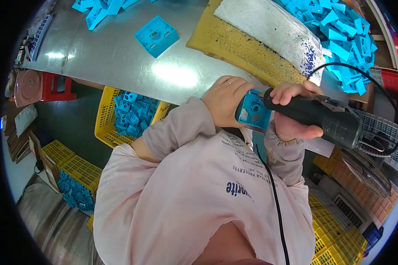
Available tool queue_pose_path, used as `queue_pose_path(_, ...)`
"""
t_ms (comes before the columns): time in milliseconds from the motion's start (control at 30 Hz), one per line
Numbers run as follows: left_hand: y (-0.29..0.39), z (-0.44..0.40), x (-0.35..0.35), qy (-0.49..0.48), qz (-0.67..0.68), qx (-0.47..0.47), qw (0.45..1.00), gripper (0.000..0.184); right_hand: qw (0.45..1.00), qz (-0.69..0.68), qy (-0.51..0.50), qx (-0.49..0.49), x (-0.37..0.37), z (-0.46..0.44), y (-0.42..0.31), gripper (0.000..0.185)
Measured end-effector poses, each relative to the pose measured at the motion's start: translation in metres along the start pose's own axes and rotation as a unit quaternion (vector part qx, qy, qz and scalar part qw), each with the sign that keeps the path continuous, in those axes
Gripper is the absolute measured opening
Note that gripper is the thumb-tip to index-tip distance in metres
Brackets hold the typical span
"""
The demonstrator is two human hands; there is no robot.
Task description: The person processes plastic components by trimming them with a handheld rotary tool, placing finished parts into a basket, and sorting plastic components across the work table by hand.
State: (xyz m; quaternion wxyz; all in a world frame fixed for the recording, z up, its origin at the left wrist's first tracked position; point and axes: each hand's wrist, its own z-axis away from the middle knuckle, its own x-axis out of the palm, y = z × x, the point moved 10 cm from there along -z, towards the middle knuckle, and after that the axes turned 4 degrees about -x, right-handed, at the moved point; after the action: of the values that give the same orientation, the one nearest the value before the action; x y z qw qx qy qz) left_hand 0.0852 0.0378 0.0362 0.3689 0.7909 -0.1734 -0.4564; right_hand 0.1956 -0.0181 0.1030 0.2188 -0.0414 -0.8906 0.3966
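My left hand (227, 98), with a ring on one finger, grips a blue plastic box (254, 110) at the near edge of the metal table (110, 53). In my right hand (292, 121) is a dark corded power tool (318, 117), held with fingers over its top and thumb below. The tool's tip is at the upper right corner of the box; whether it touches is too small to tell. Another blue box (156, 36) sits alone on the table, left of a yellow foam pad (239, 42) with a white cloth (274, 28) on it.
Blue parts are heaped at the back right (340, 39) and the back left (102, 9). A yellow basket (102, 121) of blue boxes stands below the table edge. A red stool (58, 88) is at far left. The tool's black cable (376, 79) loops at right.
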Motion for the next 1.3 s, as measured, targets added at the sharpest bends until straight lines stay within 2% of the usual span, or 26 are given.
queue_pose_path(467,-0.001,0.001,-0.005,0.028,0.003,0.008,1.0,0.071,0.999,0.033,0.015,0.021,0.0,0.002,0.003,0.099)
queue_pose_path(567,-0.003,0.0,-0.003,0.012,0.011,0.002,1.0,0.071,1.0,0.011,0.002,-0.012,0.004,-0.001,-0.003,0.1)
queue_pose_path(767,-0.001,0.002,-0.007,0.031,0.012,0.014,0.999,0.071,0.999,0.033,0.011,0.011,0.005,0.002,0.004,0.098)
queue_pose_path(867,-0.003,0.002,-0.003,0.017,0.011,0.004,1.0,0.071,0.998,0.017,-0.057,0.006,0.016,-0.002,0.006,0.095)
queue_pose_path(1167,-0.011,0.001,0.002,0.004,0.01,-0.004,1.0,0.072,0.979,0.042,0.018,0.198,0.013,-0.011,0.048,0.09)
queue_pose_path(1300,-0.013,0.0,0.002,0.008,-0.015,-0.002,1.0,0.078,0.976,0.063,0.034,0.206,0.018,-0.013,0.055,0.09)
